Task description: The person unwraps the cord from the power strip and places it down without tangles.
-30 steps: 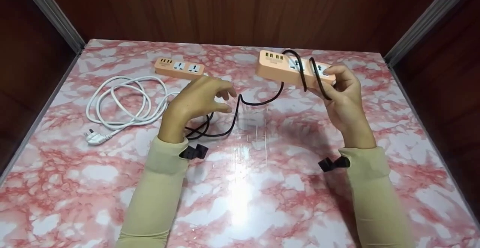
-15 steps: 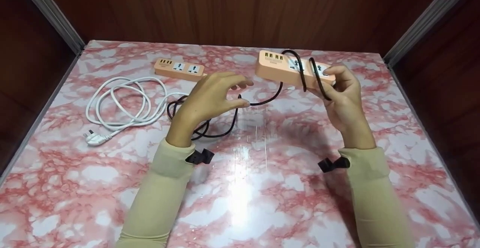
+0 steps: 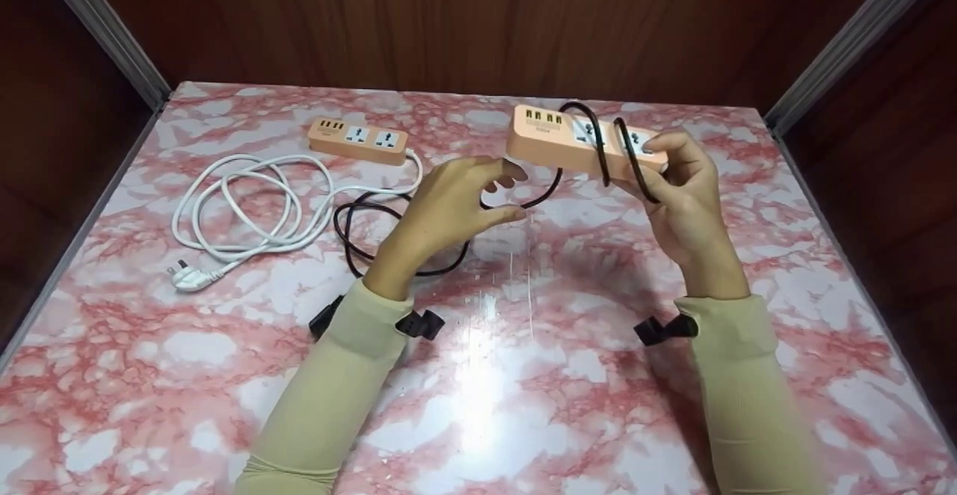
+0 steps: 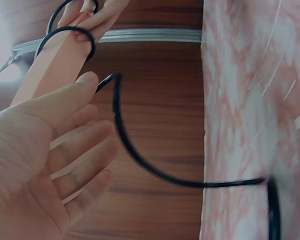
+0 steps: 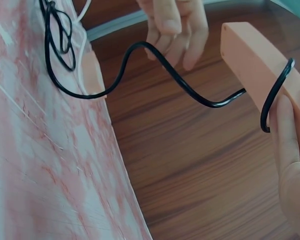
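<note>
My right hand (image 3: 686, 203) holds an orange power strip (image 3: 542, 147) by its right end, raised above the table. Black cord (image 3: 600, 143) loops around the strip, crossing its white sockets. From beneath the strip the cord's free length (image 4: 135, 152) sags and runs left to a loose black coil on the table. Near that sagging length is my left hand (image 3: 452, 207), its fingers spread apart with nothing between them. In the left wrist view its palm and fingers (image 4: 82, 165) show beside the cord, not gripping it. My left forearm partly covers the black coil (image 3: 351, 229).
A second orange power strip (image 3: 359, 149) lies at the back left of the marbled table (image 3: 598, 420). Its white cable (image 3: 258, 244) is coiled in front of it and ends in a white plug (image 3: 193, 278). Dark wooden panels (image 3: 463, 24) enclose the back and sides.
My left hand has moved right, toward the cord hanging under the raised strip. The right hand and its power strip have stayed almost still.
</note>
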The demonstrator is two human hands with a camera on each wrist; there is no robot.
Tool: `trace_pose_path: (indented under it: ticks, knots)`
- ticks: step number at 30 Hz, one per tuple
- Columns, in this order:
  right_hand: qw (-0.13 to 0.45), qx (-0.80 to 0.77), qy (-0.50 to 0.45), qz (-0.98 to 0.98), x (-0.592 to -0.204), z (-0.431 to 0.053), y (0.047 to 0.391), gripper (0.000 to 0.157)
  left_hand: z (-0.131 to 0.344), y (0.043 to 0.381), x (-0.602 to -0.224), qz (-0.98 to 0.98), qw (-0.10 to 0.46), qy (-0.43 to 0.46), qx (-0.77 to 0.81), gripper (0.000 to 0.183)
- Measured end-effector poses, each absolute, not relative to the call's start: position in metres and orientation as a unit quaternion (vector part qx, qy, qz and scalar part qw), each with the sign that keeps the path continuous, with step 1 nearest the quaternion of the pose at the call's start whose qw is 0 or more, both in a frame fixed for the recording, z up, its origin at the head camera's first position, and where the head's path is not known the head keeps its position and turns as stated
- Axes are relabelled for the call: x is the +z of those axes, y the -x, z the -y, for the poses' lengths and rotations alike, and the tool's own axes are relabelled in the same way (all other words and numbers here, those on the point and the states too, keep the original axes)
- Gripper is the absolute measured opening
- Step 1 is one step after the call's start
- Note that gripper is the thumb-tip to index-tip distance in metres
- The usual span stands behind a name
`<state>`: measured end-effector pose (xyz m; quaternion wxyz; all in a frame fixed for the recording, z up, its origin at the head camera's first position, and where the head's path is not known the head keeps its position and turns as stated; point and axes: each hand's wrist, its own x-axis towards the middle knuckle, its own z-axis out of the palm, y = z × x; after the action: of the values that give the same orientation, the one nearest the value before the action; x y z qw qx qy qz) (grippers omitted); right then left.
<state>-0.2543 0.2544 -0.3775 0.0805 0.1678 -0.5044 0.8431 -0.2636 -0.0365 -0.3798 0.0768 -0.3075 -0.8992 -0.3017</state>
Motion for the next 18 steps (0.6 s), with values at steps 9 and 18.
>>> trace_pose_path:
  ticks: [9,18]
  knots:
    - [0.074,0.841,-0.181,0.504,-0.377,-0.253,0.252,0.018,0.024,0.264,-0.387,0.903,0.055,0.297,-0.305,0.025]
    - [0.060,0.845,-0.200,0.493,-0.379,-0.253,0.253,0.019,0.024,0.267,-0.393,0.896,0.065,0.307,-0.315,0.015]
